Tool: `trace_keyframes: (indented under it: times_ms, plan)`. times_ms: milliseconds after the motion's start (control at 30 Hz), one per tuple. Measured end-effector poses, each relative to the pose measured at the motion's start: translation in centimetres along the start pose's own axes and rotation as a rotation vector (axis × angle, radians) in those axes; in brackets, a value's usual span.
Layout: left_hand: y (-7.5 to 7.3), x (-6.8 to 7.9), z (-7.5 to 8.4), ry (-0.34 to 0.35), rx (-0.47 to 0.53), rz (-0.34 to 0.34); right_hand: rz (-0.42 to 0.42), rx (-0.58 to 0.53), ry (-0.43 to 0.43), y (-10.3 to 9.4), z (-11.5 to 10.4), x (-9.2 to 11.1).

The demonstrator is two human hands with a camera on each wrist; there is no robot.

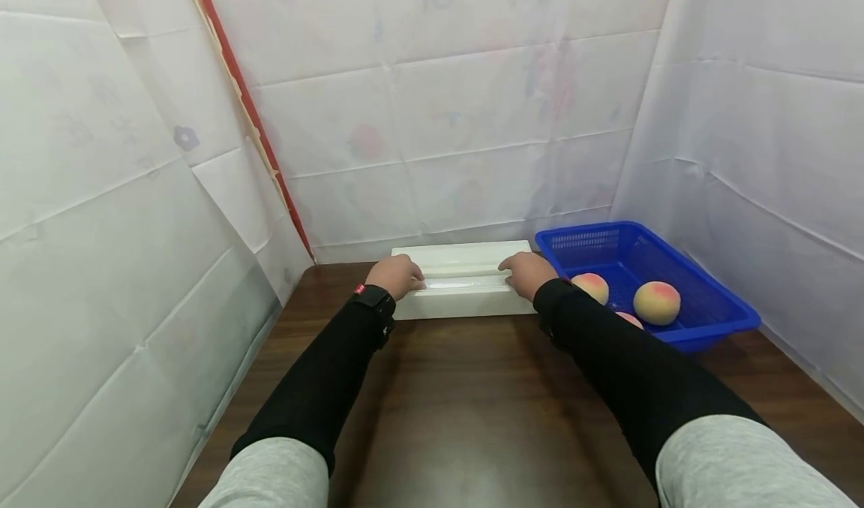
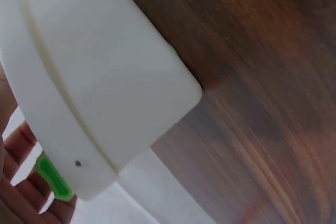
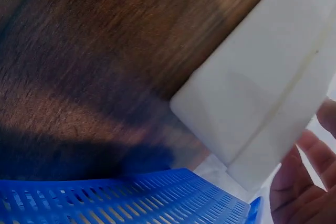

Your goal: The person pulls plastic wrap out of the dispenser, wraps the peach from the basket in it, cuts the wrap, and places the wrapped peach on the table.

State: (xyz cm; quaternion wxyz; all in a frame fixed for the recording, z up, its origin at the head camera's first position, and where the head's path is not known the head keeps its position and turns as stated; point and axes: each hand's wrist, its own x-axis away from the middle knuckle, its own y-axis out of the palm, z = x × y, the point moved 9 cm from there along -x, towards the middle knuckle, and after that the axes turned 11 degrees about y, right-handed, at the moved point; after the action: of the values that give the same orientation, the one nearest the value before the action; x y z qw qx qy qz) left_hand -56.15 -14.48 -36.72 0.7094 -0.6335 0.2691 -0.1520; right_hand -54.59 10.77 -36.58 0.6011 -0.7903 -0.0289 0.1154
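Note:
A long white box (image 1: 466, 303) sits at the back of the table, with a shiny clear strip like cling film (image 1: 462, 281) along its top. My left hand (image 1: 397, 274) is over the box's left end, fingertips bent down at the clear strip. At the other end is my right hand (image 1: 528, 272), thumb and forefinger bent at the strip's edge. In the left wrist view, a green piece (image 2: 54, 179) shows at the box's edge beside my fingers (image 2: 21, 142). The right wrist view shows curled fingers (image 3: 317, 153) just past the box edge. Whether either hand pinches the film I cannot tell.
To the right of the box stands a blue plastic basket (image 1: 709, 298) with several peaches (image 1: 657, 302) in it, partly behind my right forearm. White sheeting (image 1: 432, 118) hangs round the back and sides of the brown wooden table (image 1: 459, 410).

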Motion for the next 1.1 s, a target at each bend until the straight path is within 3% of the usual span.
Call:
trace_keyframes:
  times_ms: [167,367,700,833,967,1100]
  plan:
    - [-0.1,-0.4,0.5,-0.001,-0.034,-0.011,0.063,-0.019,0.019,0.1,0.4,-0.4]
    - [0.2,-0.8,0.2,0.013,-0.036,0.032,0.172,-0.072,0.045,-0.8,0.8,-0.1]
    - [0.0,-0.4,-0.9,-0.028,0.02,0.112,0.213,-0.263,0.086,-1.7,1.4,0.6]
    - [0.6,-0.9,-0.3,0.007,0.08,0.101,0.22,-0.329,0.121,-2.3,1.7,0.7]
    - [0.9,-1.4,0.7,0.072,0.056,0.096,0.212,-0.369,0.142,-2.3,1.9,0.6]
    - [0.7,-1.3,1.0,0.071,0.019,0.111,0.202,-0.404,0.138,-1.9,2.1,0.4]
